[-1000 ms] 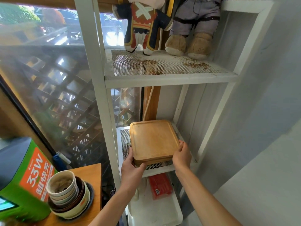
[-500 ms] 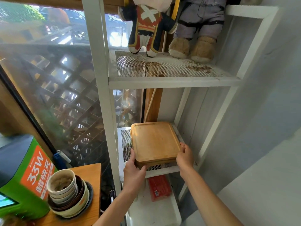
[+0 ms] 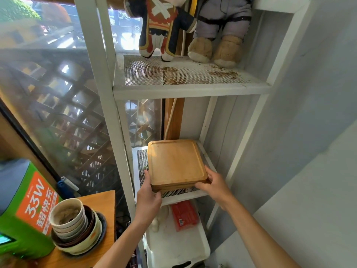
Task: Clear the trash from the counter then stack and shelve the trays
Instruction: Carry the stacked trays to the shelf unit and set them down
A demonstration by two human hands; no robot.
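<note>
wooden trays [image 3: 176, 164] sit stacked on the mesh shelf [image 3: 181, 195]; my left hand [image 3: 148, 198] and right hand [image 3: 214, 183] grip their front corners. shelving step; next i'd let go.

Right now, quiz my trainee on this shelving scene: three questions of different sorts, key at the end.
1. True or false: the stack of square wooden trays sits on the white metal rack's top mesh shelf.
2. Which hand grips the stack's near left corner? A. left hand B. right hand
3. Fill in: the flat red packet lies ____ the trays' shelf.

Key: 1 false; 2 A; 3 below.
</note>
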